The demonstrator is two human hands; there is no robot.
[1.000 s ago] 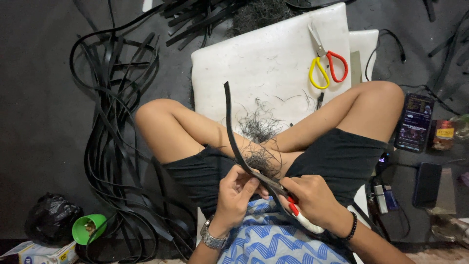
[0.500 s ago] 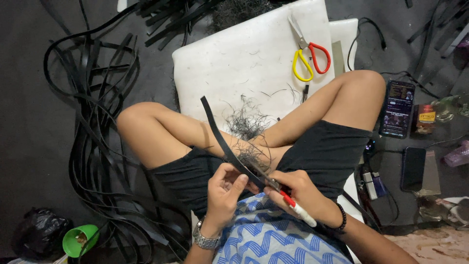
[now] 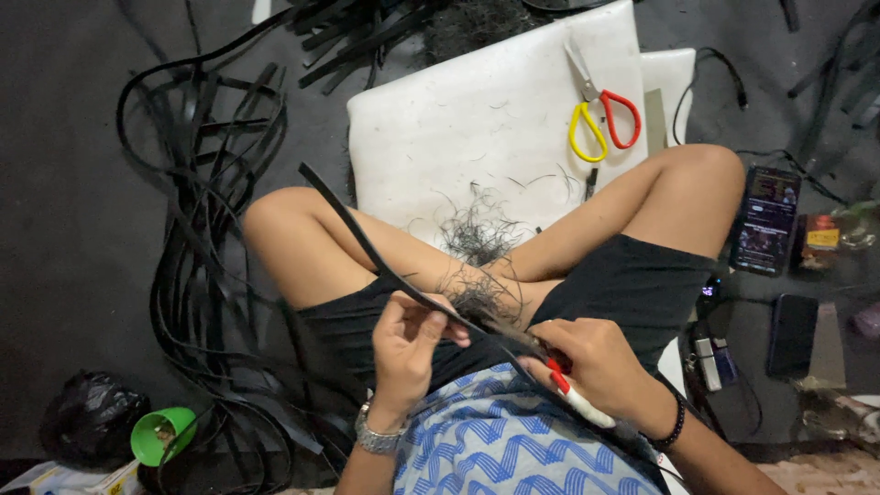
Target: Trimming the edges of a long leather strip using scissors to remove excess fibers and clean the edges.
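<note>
I sit cross-legged on the floor. My left hand [image 3: 408, 344] pinches a long black strip [image 3: 353, 225] that slants up and to the left over my left thigh. My right hand [image 3: 596, 362] is closed on a small cutting tool [image 3: 573, 394] with a red and white handle, its blade against the strip near my lap. Thin black shavings [image 3: 477, 247] lie piled on my shins and on the near edge of a white board [image 3: 458, 128].
Red and yellow scissors [image 3: 600, 115] lie on the board's far right. A heap of black strips [image 3: 206, 238] spreads on the dark floor to my left. A green cup [image 3: 163, 435] and black bag [image 3: 87, 422] sit lower left. A lit phone [image 3: 765, 220] lies on the right.
The camera has shifted, so the scene slides right. The strip's free end leans further left and lower. Both hands stay on the strip and tool in my lap.
</note>
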